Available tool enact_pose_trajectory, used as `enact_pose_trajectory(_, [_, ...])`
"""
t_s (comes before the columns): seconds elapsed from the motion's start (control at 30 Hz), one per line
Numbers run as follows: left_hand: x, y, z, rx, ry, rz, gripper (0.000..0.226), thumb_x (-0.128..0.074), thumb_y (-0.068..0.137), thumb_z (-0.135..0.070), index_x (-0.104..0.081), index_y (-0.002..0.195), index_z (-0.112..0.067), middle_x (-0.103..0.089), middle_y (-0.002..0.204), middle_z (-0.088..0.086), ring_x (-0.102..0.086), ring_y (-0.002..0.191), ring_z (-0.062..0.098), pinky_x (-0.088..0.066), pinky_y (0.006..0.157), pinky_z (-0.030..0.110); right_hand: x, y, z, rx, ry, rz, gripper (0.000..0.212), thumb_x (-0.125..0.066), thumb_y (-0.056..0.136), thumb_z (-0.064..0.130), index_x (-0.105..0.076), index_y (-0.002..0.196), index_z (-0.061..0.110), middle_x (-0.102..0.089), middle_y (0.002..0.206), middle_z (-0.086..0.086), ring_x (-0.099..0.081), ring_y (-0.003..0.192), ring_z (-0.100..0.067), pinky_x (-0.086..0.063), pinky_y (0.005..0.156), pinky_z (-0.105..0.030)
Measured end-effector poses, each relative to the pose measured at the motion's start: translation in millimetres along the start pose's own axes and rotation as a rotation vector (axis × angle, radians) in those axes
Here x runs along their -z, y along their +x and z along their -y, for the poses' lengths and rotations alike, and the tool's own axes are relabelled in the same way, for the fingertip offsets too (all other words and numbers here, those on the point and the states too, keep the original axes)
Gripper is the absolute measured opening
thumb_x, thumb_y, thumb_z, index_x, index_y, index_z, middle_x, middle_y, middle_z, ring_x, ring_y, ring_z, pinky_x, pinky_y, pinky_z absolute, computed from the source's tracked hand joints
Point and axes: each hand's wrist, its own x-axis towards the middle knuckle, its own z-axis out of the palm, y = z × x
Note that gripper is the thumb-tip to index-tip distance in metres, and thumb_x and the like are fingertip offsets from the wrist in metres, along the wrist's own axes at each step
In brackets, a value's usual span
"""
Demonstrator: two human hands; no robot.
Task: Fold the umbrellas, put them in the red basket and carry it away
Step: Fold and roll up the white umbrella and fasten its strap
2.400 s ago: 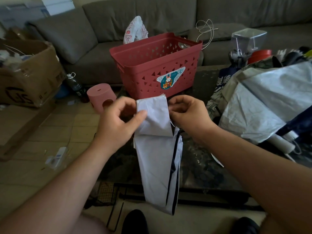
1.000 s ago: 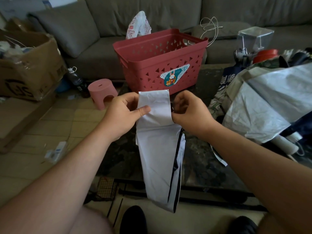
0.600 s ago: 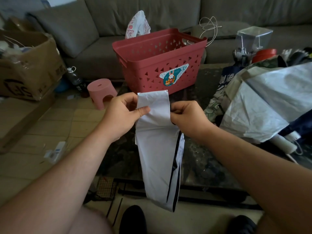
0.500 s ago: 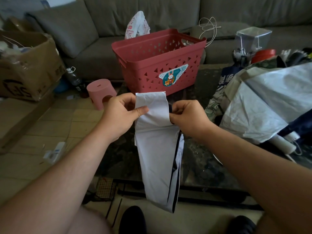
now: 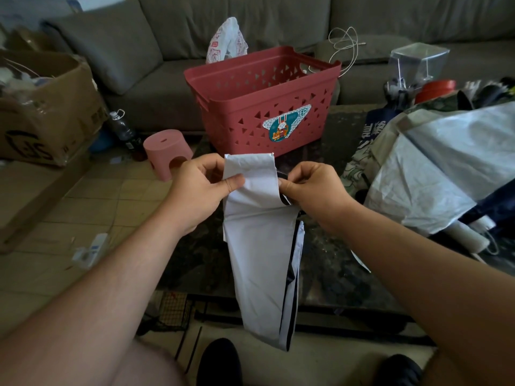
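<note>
A pale grey umbrella (image 5: 262,254) with a dark lining hangs collapsed over the front of the dark table (image 5: 334,263). My left hand (image 5: 199,190) pinches its upper fabric flap on the left side, thumb on top. My right hand (image 5: 313,188) pinches the flap's right edge, where a bit of dark lining shows. The red basket (image 5: 267,107) stands on the table just behind my hands and looks empty from here. More umbrellas (image 5: 434,174), one with silver-white fabric and a white handle, lie piled at the right.
A grey sofa (image 5: 139,51) runs along the back with a white plastic bag (image 5: 227,40) and a cable. A cardboard box (image 5: 47,107), a bottle and a pink stool (image 5: 167,151) stand on the tiled floor at left. A clear container (image 5: 418,62) sits at right.
Both hands keep their hold on the umbrella's top flap. My right hand has shifted its pinch slightly along the flap's right edge; the umbrella hangs much as before.
</note>
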Motion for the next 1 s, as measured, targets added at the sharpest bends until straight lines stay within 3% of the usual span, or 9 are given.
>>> enact_pose_trajectory(0.17, [1.9, -2.9, -4.4, -0.019, -0.013, 0.066, 0.018, -0.08, 0.091, -0.011, -0.077, 0.108, -0.015, -0.079, 0.108, 0.0, -0.075, 0.105, 0.022, -0.061, 0.095, 0.05, 1.0, -2.1, 4.0, 0.161, -0.076, 0.039, 0.031, -0.088, 0.08, 0.013, -0.065, 0.099, 0.022, -0.066, 0.091, -0.007, -0.058, 0.064, -0.013, -0.059, 0.064, -0.039])
enact_pose_trajectory(0.27, [1.1, -4.8, -8.1, -0.056, -0.056, 0.087, 0.022, -0.08, 0.091, -0.009, -0.075, 0.107, -0.023, -0.079, 0.105, -0.004, -0.075, 0.102, 0.019, -0.062, 0.089, 0.039, 3.1, 3.3, 1.7, 0.197, -0.16, 0.014, 0.016, -0.086, 0.083, 0.013, -0.072, 0.086, 0.022, -0.073, 0.084, 0.0, -0.069, 0.069, -0.014, -0.063, 0.071, -0.043])
enact_pose_trajectory(0.47, [4.5, -5.8, -10.8, -0.12, -0.111, 0.024, 0.017, -0.08, 0.091, -0.013, -0.078, 0.102, -0.026, -0.08, 0.1, -0.001, -0.075, 0.097, 0.018, -0.059, 0.086, 0.033, 10.3, 6.9, 2.4, 0.138, -0.075, 0.054, 0.024, -0.085, 0.083, 0.005, -0.069, 0.075, 0.021, -0.074, 0.072, -0.007, -0.068, 0.061, -0.015, -0.057, 0.065, -0.034])
enact_pose_trajectory(0.57, [5.1, -8.5, -14.2, -0.106, -0.103, 0.061, 0.014, -0.078, 0.092, -0.014, -0.077, 0.1, -0.025, -0.079, 0.097, -0.005, -0.074, 0.093, 0.013, -0.058, 0.082, 0.026, 14.0, 4.3, 9.0, 0.135, 0.033, 0.196, 0.027, -0.078, 0.078, 0.0, -0.067, 0.094, 0.02, -0.073, 0.103, -0.018, -0.067, 0.082, -0.024, -0.056, 0.073, -0.042])
enact_pose_trajectory(0.67, [5.7, -11.5, -18.0, -0.111, -0.107, 0.089, 0.009, -0.077, 0.086, -0.027, -0.077, 0.094, -0.032, -0.077, 0.093, -0.009, -0.072, 0.091, 0.009, -0.055, 0.078, 0.021, 19.3, -0.1, 15.8, 0.113, 0.118, 0.427, 0.084, -0.075, 0.068, 0.017, -0.047, 0.145, 0.039, -0.051, 0.152, 0.005, -0.055, 0.131, -0.022, -0.051, 0.095, -0.041])
enact_pose_trajectory(0.77, [6.6, -15.7, -18.7, -0.114, -0.152, 0.131, 0.012, -0.081, 0.085, -0.026, -0.08, 0.087, -0.038, -0.076, 0.091, -0.008, -0.071, 0.091, 0.011, -0.057, 0.078, 0.025, 17.0, -9.0, 17.3, 0.29, -0.228, 0.462, 0.117, -0.09, 0.067, 0.043, -0.013, 0.154, 0.061, -0.04, 0.158, 0.016, -0.04, 0.147, -0.012, -0.04, 0.117, -0.038])
enact_pose_trajectory(0.83, [7.5, -18.3, -15.5, -0.101, -0.187, 0.156, 0.014, -0.083, 0.085, -0.021, -0.081, 0.086, -0.035, -0.076, 0.09, -0.006, -0.07, 0.09, 0.013, -0.058, 0.081, 0.027, 12.1, -12.9, 13.8, 0.37, -0.449, 0.346, 0.108, -0.089, 0.071, 0.044, -0.023, 0.156, 0.056, -0.055, 0.14, 0.022, -0.052, 0.134, -0.012, -0.047, 0.11, -0.04])
enact_pose_trajectory(0.9, [11.1, -21.6, -11.0, -0.07, -0.216, 0.197, 0.017, -0.084, 0.08, -0.024, -0.08, 0.091, -0.037, -0.075, 0.094, -0.008, -0.069, 0.093, 0.012, -0.058, 0.085, 0.027, 8.3, -12.2, 7.7, 0.4, -0.456, 0.241, 0.065, -0.084, 0.081, 0.03, -0.06, 0.14, 0.039, -0.069, 0.115, 0.021, -0.065, 0.108, -0.007, -0.055, 0.095, -0.041])
enact_pose_trajectory(1.0, [22.0, -24.8, 0.5, -0.039, 0.057, 0.303, 0.07, -0.094, 0.062, -0.039, -0.064, 0.124, -0.051, -0.067, 0.126, -0.015, -0.064, 0.121, 0.007, -0.052, 0.103, 0.028, 7.4, -12.9, 4.0, 0.459, -0.424, 0.204, 0.01, -0.076, 0.09, 0.022, -0.08, 0.099, 0.023, -0.076, 0.093, 0.008, -0.07, 0.09, -0.01, -0.057, 0.082, -0.044])
